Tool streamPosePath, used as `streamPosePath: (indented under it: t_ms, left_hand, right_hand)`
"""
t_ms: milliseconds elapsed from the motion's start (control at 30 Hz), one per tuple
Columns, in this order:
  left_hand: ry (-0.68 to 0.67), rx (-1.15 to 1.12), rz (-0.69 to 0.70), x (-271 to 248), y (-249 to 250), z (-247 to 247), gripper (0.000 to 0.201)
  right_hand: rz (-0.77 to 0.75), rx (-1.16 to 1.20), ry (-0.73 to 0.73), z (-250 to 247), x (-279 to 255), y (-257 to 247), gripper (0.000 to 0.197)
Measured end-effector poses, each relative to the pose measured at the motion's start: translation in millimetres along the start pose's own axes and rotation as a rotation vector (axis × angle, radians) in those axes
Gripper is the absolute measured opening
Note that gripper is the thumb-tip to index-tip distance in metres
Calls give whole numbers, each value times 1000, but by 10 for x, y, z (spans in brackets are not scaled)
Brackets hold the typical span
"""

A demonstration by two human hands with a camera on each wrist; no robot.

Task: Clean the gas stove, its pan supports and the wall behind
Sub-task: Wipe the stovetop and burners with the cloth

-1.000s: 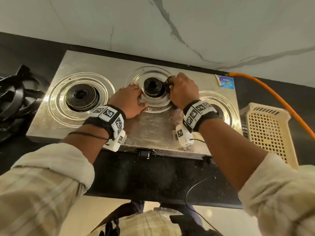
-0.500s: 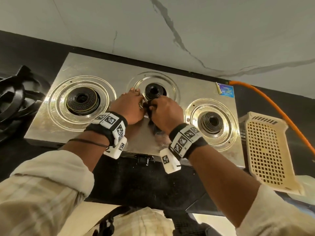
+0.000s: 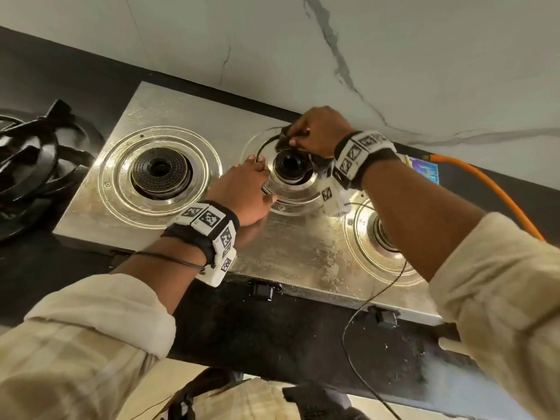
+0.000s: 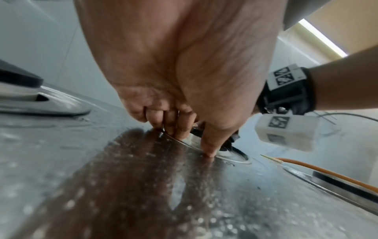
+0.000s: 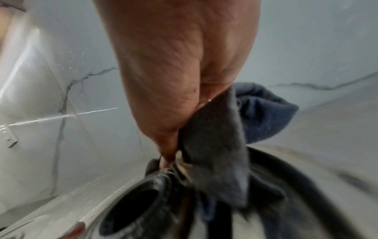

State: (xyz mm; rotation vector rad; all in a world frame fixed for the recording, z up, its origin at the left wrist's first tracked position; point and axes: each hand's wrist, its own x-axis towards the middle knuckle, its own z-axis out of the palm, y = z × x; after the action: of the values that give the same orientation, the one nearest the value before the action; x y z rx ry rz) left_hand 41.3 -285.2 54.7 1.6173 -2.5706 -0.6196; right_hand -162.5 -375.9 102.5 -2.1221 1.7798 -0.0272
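Observation:
The steel three-burner stove [image 3: 303,250] lies on a black counter below the marble wall [image 3: 394,56]. My right hand [image 3: 298,137] grips a dark grey cloth [image 5: 214,153] and holds it against the far side of the middle burner [image 3: 291,165]. The cloth hangs down beside the burner head [image 5: 131,210]. My left hand [image 3: 260,177] rests at the near-left rim of that burner's steel ring [image 3: 291,198]. In the left wrist view its fingertips [image 4: 180,134] and thumb press down on the ring's edge. The removed black pan supports [image 3: 27,159] lie stacked left of the stove.
An orange gas hose [image 3: 491,189] runs from the stove's back right corner along the counter. The left burner [image 3: 160,171] and right burner [image 3: 385,234] stand bare. Black knobs [image 3: 266,291] line the stove's front. A thin black cable [image 3: 363,301] hangs from my right wrist.
My right hand with the cloth has swept from the near side of the middle burner round to its far side. My left hand has stayed at the ring's rim.

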Motion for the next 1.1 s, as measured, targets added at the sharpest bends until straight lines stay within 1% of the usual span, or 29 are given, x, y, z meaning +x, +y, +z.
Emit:
streamPosePath:
  t_ms: [67, 133, 167, 233, 267, 333, 400, 500, 533, 600, 633, 667, 700, 767, 800, 867, 933, 1000, 1033, 1067, 1100]
  left_hand:
    - [25, -53, -18, 2, -20, 12, 40]
    - [89, -159, -78, -11, -25, 22, 38]
    - [132, -206, -117, -22, -15, 48, 44]
    - [218, -278, -193, -45, 42, 113, 69]
    - [269, -301, -239, -54, 72, 145, 81]
    - [337, -297, -325, -59, 118, 175, 98]
    - [343, -256, -367, -41, 126, 158, 111]
    - [315, -203, -378, 21, 105, 113, 125]
    - [301, -199, -382, 39, 93, 106, 127]
    - [266, -197, -393, 45, 51, 102, 131]
    - [247, -196, -398, 41, 21, 102, 132]
    - [229, -192, -399, 37, -10, 101, 133]
    - [213, -182, -389, 33, -36, 93, 134]
    - [185, -156, -336, 35, -85, 79, 131]
    - [168, -132, -292, 48, -102, 73, 127]
    - [109, -58, -198, 79, -119, 51, 112]
    - [37, -18, -134, 113, -127, 23, 94]
    - [-26, -10, -115, 122, -150, -7, 88]
    - [-40, 1, -109, 124, -172, -14, 87]
    - [-46, 20, -102, 126, -191, -16, 88]
    - [-54, 42, -94, 122, -207, -25, 89]
  right_hand:
    - [-101, -73, -69, -31, 163, -189, 20]
    - [-192, -195, -103, -19, 261, -356, 20]
    - [-221, -246, -112, -3, 273, -410, 21]
    - [-282, -307, -126, 33, 242, -445, 22]
    - [-323, -312, -132, 51, 209, -441, 22]
    - [-397, -300, -137, 78, 128, -438, 23]
    - [-466, -350, -153, 104, 53, -481, 25]
    - [-565, -591, -183, 169, -36, -547, 26]
    - [-602, -633, -178, 180, -65, -554, 26]
    - [-657, -642, -180, 196, -91, -528, 26]
    - [-660, -604, -187, 185, -97, -501, 26]
    - [-636, -529, -176, 169, -91, -453, 27]
    - [-579, -397, -136, 150, -80, -377, 26]
    - [-415, -27, 9, 94, -73, -198, 24]
    - [-325, 146, 93, 57, -97, -113, 22]
    - [-139, 375, 233, -11, -206, 45, 22]
    - [-19, 446, 359, -59, -381, 198, 22]
    - [43, 395, 476, -80, -583, 347, 22]
    - [83, 335, 488, -61, -671, 410, 23]
    - [128, 255, 445, -21, -749, 448, 24]
    - [178, 164, 355, 65, -814, 462, 25]
